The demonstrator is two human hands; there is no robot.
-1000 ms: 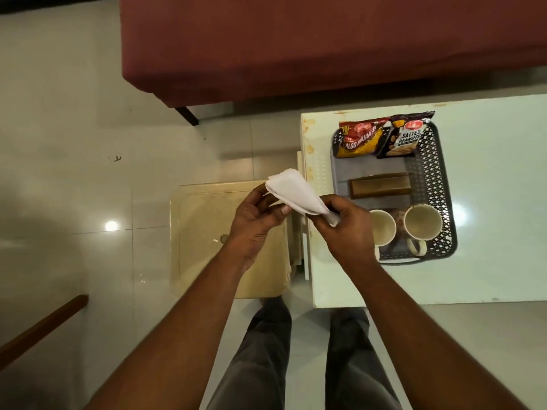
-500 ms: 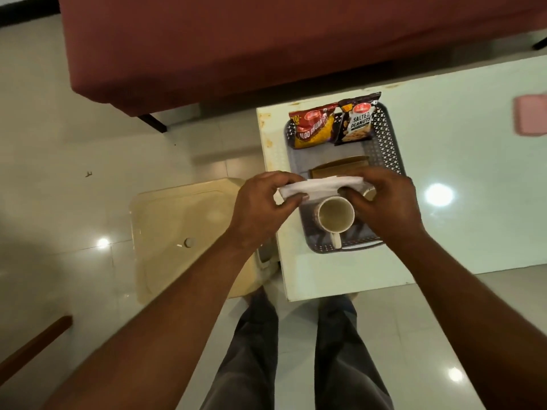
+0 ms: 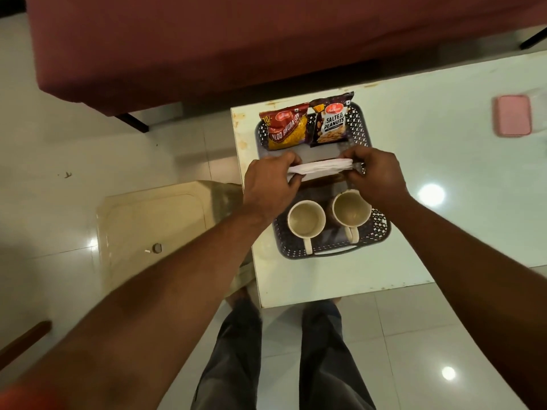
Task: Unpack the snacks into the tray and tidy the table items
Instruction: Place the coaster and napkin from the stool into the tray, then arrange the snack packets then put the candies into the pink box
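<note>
1. Your left hand [image 3: 268,187] is over the middle of the tray [image 3: 377,232]; its grip is clamped on the left end of a folded white sheet [image 3: 321,168], fingers curled round it.
2. Your right hand [image 3: 376,179] is opposite, its grip pinched on the right end of the same sheet.
3. The sheet is stretched level between both hands, above the tray. It cannot be told whether the sheet is paper or plastic.
4. A brown object [image 3: 324,181] lies just beneath the sheet, mostly hidden; its kind cannot be told.
5. The tray is dark and perforated and sits on the white tabletop [image 3: 444,173], near its left edge.
6. At the tray's far end, a red packet [image 3: 285,128] and a peanut packet [image 3: 331,124] lean side by side, touching.
7. At the near end, two cream mugs stand upright, one on the left [image 3: 306,218] and one on the right [image 3: 350,210], with handles toward you.
8. A pink box [image 3: 512,119] lies on the tabletop well to the right, blurred.
9. A beige stool [image 3: 154,229] stands on the floor left of the tabletop.
</note>
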